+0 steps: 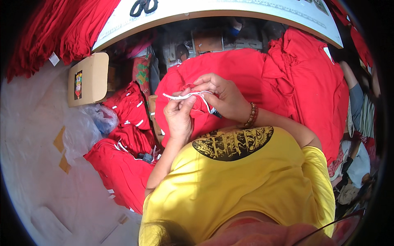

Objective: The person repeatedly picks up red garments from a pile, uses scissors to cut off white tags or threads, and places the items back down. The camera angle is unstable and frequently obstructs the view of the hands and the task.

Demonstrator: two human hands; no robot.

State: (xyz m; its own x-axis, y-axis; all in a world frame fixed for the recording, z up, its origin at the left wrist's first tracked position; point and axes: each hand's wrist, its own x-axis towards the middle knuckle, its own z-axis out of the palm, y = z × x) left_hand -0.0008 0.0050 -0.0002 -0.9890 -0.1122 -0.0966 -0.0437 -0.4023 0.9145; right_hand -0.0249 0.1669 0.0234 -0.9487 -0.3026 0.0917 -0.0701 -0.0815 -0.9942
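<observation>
Pinching the cord (180, 97) between thumb and fingertips, our left hand (179, 119) sits close beside our right hand (230, 98), whose fingers bend in around the cord; whether they grip it or the red cloth (242, 63) below, we cannot tell. The cord lies above the cloth heaped before us, its free end pointing left, a loop hanging toward the near right. We judge it very light, soft and limp, hardly fragile, but apt to droop or twist when held far from its end. A fingertip pinch just behind that end should steer it best. The cloth looks soft too, its bulk probably weighty, best taken by an edge.
</observation>
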